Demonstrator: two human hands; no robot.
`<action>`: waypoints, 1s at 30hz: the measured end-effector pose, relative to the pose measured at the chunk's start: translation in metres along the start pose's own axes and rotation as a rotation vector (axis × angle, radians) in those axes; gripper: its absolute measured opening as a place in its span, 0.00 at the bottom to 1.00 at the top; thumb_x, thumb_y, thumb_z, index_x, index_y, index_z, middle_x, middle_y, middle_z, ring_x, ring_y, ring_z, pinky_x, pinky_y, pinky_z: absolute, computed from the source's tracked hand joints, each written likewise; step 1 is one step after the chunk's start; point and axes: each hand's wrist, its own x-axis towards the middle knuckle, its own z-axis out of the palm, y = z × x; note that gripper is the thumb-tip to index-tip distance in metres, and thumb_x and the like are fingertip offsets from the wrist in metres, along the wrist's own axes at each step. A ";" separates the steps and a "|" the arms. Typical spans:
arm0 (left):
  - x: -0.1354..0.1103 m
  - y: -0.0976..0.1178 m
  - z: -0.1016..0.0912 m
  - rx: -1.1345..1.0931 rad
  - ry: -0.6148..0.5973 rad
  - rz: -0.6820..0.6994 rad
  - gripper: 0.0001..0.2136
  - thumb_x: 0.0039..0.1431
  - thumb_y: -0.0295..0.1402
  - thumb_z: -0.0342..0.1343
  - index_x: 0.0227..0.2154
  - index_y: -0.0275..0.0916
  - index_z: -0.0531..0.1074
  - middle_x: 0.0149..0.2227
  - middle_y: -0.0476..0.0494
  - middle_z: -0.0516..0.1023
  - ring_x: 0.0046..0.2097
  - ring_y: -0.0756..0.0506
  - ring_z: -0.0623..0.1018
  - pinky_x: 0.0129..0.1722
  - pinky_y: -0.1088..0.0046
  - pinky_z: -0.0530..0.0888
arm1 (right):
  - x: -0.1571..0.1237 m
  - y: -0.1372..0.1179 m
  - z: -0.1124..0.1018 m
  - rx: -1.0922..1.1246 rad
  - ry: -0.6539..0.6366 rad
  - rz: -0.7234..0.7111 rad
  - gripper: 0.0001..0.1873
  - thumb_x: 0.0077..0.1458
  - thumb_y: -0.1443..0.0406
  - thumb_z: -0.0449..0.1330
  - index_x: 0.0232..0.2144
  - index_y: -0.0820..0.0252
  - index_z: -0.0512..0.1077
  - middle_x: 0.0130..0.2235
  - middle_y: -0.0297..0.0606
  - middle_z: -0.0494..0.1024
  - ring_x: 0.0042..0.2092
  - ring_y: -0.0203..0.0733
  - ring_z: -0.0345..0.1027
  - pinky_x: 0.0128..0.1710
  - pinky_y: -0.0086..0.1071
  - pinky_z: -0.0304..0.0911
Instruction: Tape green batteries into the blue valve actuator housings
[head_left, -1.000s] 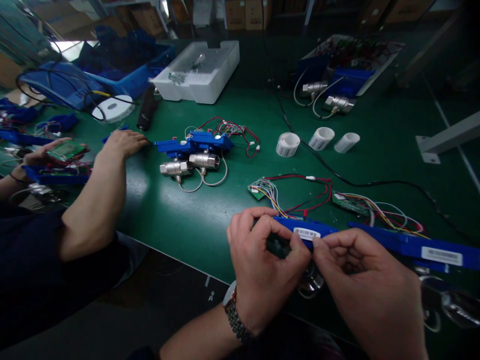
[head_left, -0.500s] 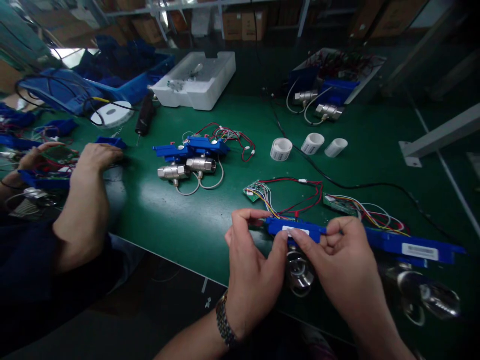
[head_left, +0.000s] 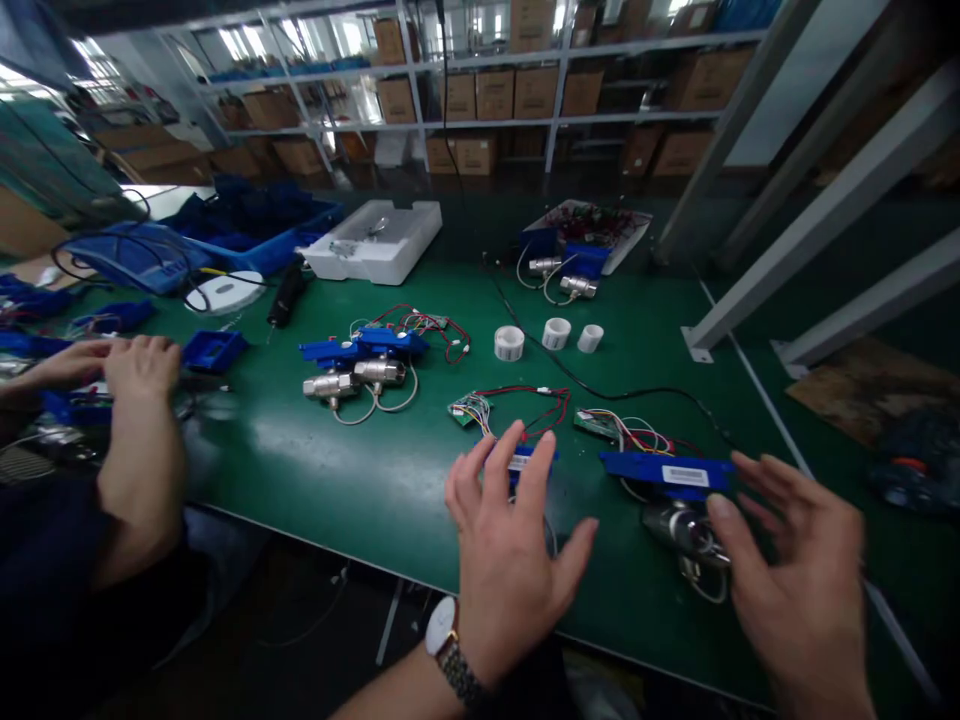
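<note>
My left hand [head_left: 510, 545], a watch on its wrist, spreads its fingers over a motorized valve whose blue housing [head_left: 519, 462] bears a white barcode label. That hand hides most of this valve. To the right lies a second valve with a labelled blue housing [head_left: 645, 468] and a shiny metal body [head_left: 679, 530]. My right hand [head_left: 802, 570] is at its right end, thumb and fingers apart; whether it touches the valve I cannot tell. Behind the two valves lie a green circuit board [head_left: 469, 408] and another circuit board [head_left: 598, 422], with coloured wires.
Three label rolls [head_left: 509, 343] stand further back. Two more blue valves [head_left: 360, 350] sit left of centre. A foam box [head_left: 375, 243], an electric screwdriver [head_left: 286, 295] and a blue crate [head_left: 255, 235] are beyond. A co-worker's hands [head_left: 142, 370] work at far left. Metal posts [head_left: 825, 210] rise at right.
Both hands have come off the nearer valve's label. My right hand has moved right to the second valve; my left hand has opened. The view has tilted up and swung right.
</note>
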 end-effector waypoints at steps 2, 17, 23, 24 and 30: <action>0.001 0.009 0.009 0.083 -0.036 -0.002 0.34 0.61 0.31 0.66 0.69 0.43 0.65 0.69 0.31 0.69 0.68 0.22 0.65 0.65 0.30 0.61 | 0.009 0.020 0.002 0.053 -0.170 0.121 0.45 0.67 0.40 0.62 0.74 0.54 0.57 0.69 0.47 0.63 0.67 0.62 0.62 0.59 0.49 0.70; -0.044 -0.079 -0.016 -0.145 0.046 -0.174 0.37 0.70 0.36 0.61 0.74 0.45 0.47 0.74 0.26 0.59 0.73 0.32 0.66 0.71 0.42 0.67 | -0.059 -0.015 0.053 -0.205 -0.258 -0.564 0.30 0.75 0.53 0.55 0.73 0.52 0.56 0.75 0.50 0.47 0.73 0.71 0.44 0.67 0.70 0.50; -0.053 -0.077 -0.016 -0.063 0.042 -0.107 0.57 0.55 0.42 0.75 0.76 0.47 0.41 0.75 0.22 0.53 0.75 0.24 0.60 0.69 0.33 0.66 | -0.046 0.020 0.009 -0.186 -0.353 -0.512 0.44 0.68 0.53 0.59 0.78 0.56 0.48 0.74 0.51 0.51 0.72 0.70 0.50 0.70 0.64 0.49; -0.052 -0.074 -0.015 -0.044 0.039 -0.090 0.59 0.53 0.42 0.77 0.76 0.47 0.40 0.76 0.20 0.52 0.75 0.23 0.59 0.69 0.32 0.66 | -0.041 0.033 0.003 -0.176 -0.435 -0.481 0.47 0.68 0.53 0.60 0.79 0.58 0.44 0.74 0.50 0.50 0.72 0.68 0.50 0.73 0.60 0.49; -0.041 -0.055 -0.006 0.169 0.013 -0.145 0.56 0.44 0.35 0.80 0.73 0.49 0.55 0.78 0.25 0.42 0.76 0.17 0.53 0.67 0.28 0.67 | -0.007 0.108 0.013 -0.191 -0.622 -0.364 0.60 0.59 0.47 0.67 0.79 0.58 0.41 0.74 0.48 0.51 0.70 0.70 0.54 0.73 0.55 0.53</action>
